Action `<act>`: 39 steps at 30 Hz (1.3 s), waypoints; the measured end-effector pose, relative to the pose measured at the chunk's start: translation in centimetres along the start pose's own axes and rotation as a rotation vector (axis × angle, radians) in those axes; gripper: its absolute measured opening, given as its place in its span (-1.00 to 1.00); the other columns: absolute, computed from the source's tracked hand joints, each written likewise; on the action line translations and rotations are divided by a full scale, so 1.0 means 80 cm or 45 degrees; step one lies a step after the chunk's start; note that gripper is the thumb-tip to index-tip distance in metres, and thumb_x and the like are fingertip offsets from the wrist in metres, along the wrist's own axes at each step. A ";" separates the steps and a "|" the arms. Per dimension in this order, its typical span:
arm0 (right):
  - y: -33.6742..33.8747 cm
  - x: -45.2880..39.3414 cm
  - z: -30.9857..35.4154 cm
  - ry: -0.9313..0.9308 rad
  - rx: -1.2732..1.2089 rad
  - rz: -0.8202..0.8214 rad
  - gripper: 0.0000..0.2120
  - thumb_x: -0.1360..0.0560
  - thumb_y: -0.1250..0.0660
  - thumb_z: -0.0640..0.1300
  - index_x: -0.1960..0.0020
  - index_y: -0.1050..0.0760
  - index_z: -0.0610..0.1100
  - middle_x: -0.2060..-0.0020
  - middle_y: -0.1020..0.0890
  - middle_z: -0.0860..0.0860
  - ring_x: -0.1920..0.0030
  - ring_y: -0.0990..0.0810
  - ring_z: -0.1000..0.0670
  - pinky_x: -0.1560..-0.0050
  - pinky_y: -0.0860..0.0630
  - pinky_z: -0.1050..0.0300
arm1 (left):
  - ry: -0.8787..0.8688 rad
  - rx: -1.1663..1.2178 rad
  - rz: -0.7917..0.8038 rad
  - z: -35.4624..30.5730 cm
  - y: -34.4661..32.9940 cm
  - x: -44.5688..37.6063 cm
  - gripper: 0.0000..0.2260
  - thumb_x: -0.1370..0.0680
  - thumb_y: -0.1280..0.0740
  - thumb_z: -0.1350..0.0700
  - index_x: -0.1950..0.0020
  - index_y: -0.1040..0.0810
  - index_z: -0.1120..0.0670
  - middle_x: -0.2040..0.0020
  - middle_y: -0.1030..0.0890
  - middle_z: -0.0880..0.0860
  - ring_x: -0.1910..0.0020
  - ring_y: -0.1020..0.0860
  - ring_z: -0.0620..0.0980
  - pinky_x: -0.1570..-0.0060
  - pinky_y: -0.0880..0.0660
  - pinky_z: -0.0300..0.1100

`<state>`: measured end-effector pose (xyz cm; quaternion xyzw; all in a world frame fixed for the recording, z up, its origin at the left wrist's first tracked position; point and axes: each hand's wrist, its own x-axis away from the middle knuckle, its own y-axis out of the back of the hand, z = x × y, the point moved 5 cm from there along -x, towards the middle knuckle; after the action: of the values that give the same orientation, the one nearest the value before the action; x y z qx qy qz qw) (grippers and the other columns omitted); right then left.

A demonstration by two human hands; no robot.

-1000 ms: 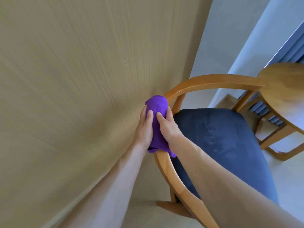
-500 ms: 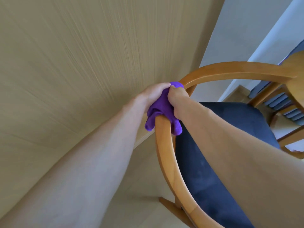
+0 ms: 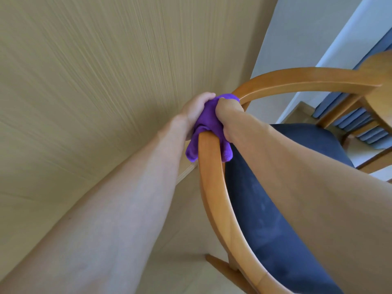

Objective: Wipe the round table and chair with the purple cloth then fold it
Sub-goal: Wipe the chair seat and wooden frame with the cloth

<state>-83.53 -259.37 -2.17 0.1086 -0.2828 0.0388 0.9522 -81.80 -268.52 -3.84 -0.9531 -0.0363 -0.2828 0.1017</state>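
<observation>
Wood-grain wall [image 3: 95,81]: a pale tan panel filled the left and upper part of the view, marked with fine straight streaks that fanned out from the corner by the chair.
Chair [image 3: 214,198]: it stood just beside that wall, a honey-coloured wooden frame with a smooth, rounded rail that curved in one continuous arc from the near lower edge, up past the hands, and across to the right.
Seat [image 3: 275,209]: a dark navy cushion with a soft, slightly mottled nap lay inside the arc of the rail, partly covered by the right forearm.
Round table [image 3: 381,81]: only a curved wooden edge showed at the far right, with slanted wooden legs below it; it stood close to the chair's rail, though contact could not be judged.
Left hand [image 3: 196,112]: curled closed over the outer, wall-side face of the bunched fabric, thumb on top.
Right hand [image 3: 228,115]: clenched on the inner, seat-side face, knuckles up, pressing the fabric down onto the rail.
Purple cloth [image 3: 209,118]: a plush, vivid violet bundle wrapped over the bend of the rail between both hands, with two rounded lobes hanging down, one on each side of the wood.
</observation>
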 end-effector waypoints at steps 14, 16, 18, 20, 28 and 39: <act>-0.004 0.036 -0.007 0.045 0.227 -0.042 -0.50 -0.67 -0.04 0.06 -0.40 -0.37 -0.28 -0.29 -0.53 -0.20 -0.27 -0.54 -0.22 -0.33 -0.45 -0.08 | -0.082 0.255 -0.102 0.027 0.003 0.054 -0.79 -0.60 -0.25 -0.03 0.06 -0.51 0.10 0.18 -0.54 0.15 0.15 -0.53 0.10 0.07 -0.51 -0.07; -0.003 0.048 -0.016 0.078 0.297 -0.063 -0.42 -0.65 -0.02 0.14 -0.45 -0.32 -0.28 -0.26 -0.55 -0.20 -0.23 -0.56 -0.20 -0.33 -0.45 -0.07 | -0.118 0.319 -0.132 0.036 0.004 0.066 -0.74 -0.59 -0.27 -0.06 -0.05 -0.55 0.13 0.05 -0.58 0.18 0.03 -0.56 0.11 -0.09 -0.53 -0.01; 0.000 0.062 -0.030 0.091 0.336 -0.063 -0.35 -0.62 -0.03 0.20 -0.51 -0.20 -0.24 -0.26 -0.55 -0.18 -0.22 -0.56 -0.20 -0.32 -0.45 -0.08 | -0.130 0.377 -0.154 0.050 0.003 0.082 -0.57 -0.57 -0.29 -0.14 -0.17 -0.60 0.21 -0.11 -0.66 0.16 -0.10 -0.63 0.10 -0.28 -0.52 0.03; 0.004 0.081 -0.041 0.163 0.375 -0.033 -0.36 -0.62 -0.02 0.21 -0.54 -0.16 -0.19 -0.29 -0.53 -0.16 -0.25 -0.54 -0.19 -0.34 -0.43 -0.11 | -0.159 0.413 -0.195 0.064 0.000 0.103 -0.48 -0.57 -0.28 -0.21 -0.27 -0.59 0.20 -0.18 -0.67 0.17 -0.18 -0.64 0.12 -0.33 -0.49 0.06; 0.020 0.182 -0.097 0.543 0.347 0.154 -0.50 -0.65 -0.03 0.15 -0.53 -0.13 -0.02 -0.16 -0.59 -0.10 -0.14 -0.58 -0.13 -0.22 -0.50 -0.07 | -0.396 0.255 -0.384 0.128 -0.022 0.203 -0.36 -0.52 -0.14 -0.38 -0.47 -0.44 -0.03 -0.33 -0.58 0.04 -0.29 -0.57 0.02 -0.35 -0.48 0.07; 0.104 0.276 -0.199 0.442 0.907 0.475 -0.72 -0.67 -0.13 -0.03 -0.34 -0.41 -0.06 -0.09 -0.61 -0.03 -0.08 -0.58 -0.06 -0.14 -0.49 0.04 | -0.466 0.236 -0.336 0.277 -0.105 0.306 -0.38 -0.54 -0.18 -0.25 -0.58 -0.04 -0.32 -0.54 -0.34 -0.09 -0.43 -0.44 -0.04 -0.42 -0.39 0.12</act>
<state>-57.75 -247.31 -1.60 0.3691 -0.1022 0.3230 0.8655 -50.58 -255.26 -7.14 -0.9620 -0.2042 -0.1118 0.1427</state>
